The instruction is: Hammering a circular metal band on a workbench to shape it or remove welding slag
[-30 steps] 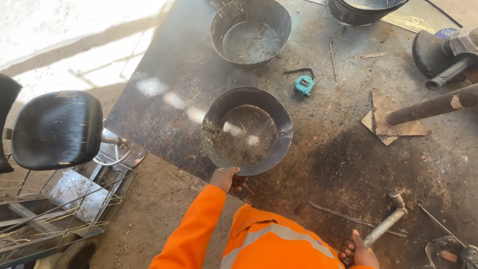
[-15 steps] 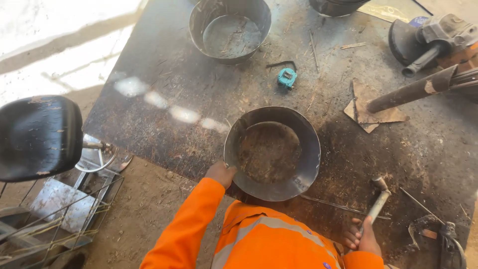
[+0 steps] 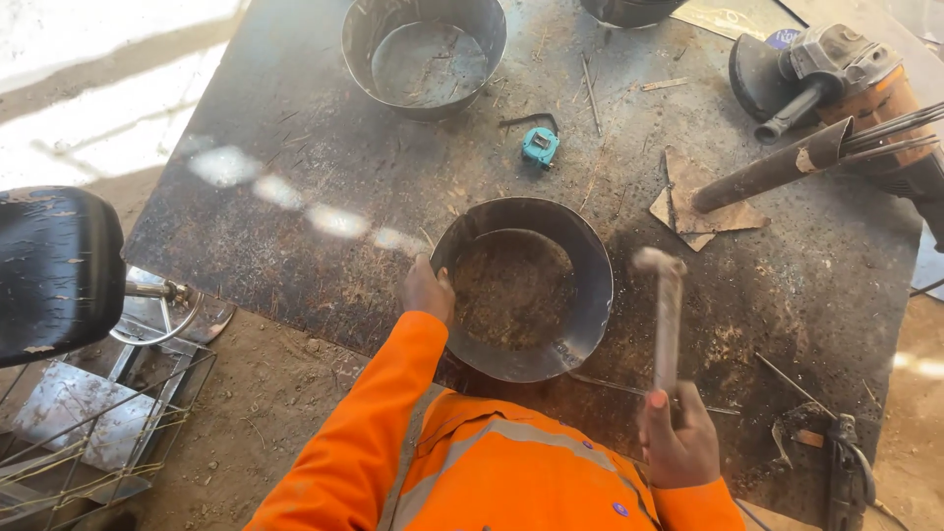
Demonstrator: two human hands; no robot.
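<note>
Steel, dark and rust-flecked, makes up the round pan (image 3: 523, 290) lying near the middle of the bench (image 3: 295, 206), its flared wall ringing a flat, brownish floor. The left hand (image 3: 427, 288) is curled over the rim at 9 o'clock, pinning it down. The right hand (image 3: 678, 440) is closed around a hammer (image 3: 665, 315) at 4 o'clock of the pan, head raised and hanging just off the rim at 3 o'clock. By the look of it, this is the striking step of shaping the wall; a blow would need the rim braced and the head aimed squarely. A second pan (image 3: 425, 54) sits at 11 o'clock, a small teal tape measure (image 3: 539, 146) at 12, an angle grinder (image 3: 836, 88) at 2.
</note>
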